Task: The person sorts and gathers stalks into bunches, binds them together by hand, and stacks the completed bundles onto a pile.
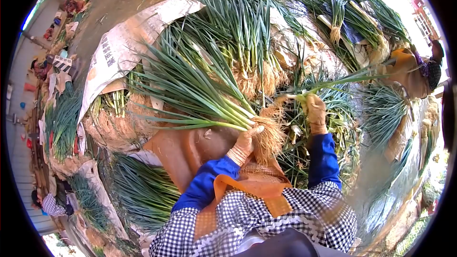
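Observation:
My left hand, in a tan glove, is closed around the white root end of a bunch of green onions. Their long green leaves fan out to the upper left, and the stringy roots hang over beside the fingers. In my gloved right hand is a separate green onion, its leaves stretching to the right and its root end pointing left toward the bunch. Beneath the right hand lies a heap of loose leaves and trimmings. An orange-brown apron covers my lap under the bunch.
More green onions stand bundled just ahead, roots toward me. A white printed sack lies at the left over other bundles. Another pile of green onions is by my left side. A person sits at the far right, near further onions.

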